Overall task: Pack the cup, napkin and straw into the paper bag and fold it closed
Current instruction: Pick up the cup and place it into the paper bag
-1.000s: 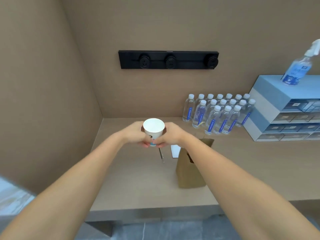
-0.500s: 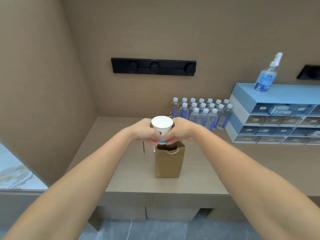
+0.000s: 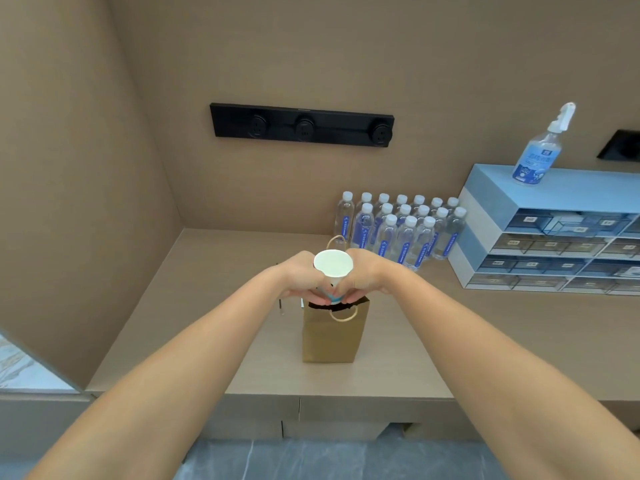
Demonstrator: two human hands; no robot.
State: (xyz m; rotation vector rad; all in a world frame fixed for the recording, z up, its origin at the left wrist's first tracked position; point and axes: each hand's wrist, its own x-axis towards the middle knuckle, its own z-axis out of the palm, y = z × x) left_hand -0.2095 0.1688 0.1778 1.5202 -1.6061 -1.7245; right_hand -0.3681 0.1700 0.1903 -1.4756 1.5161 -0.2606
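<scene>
From the head view I see my left hand (image 3: 300,279) and right hand (image 3: 361,278) wrapped around the white cup (image 3: 332,268), its base just above the open paper bag (image 3: 330,336) on the counter (image 3: 214,271), bag interior dark, straw (image 3: 281,307) partly hidden behind my left wrist, I cannot make out the napkin.

The cup (image 3: 332,263) is white with blue and black marks. The bag (image 3: 330,336) is plain brown. The bottles (image 3: 398,228) have white caps and blue labels. The socket strip (image 3: 302,124) is black.
</scene>
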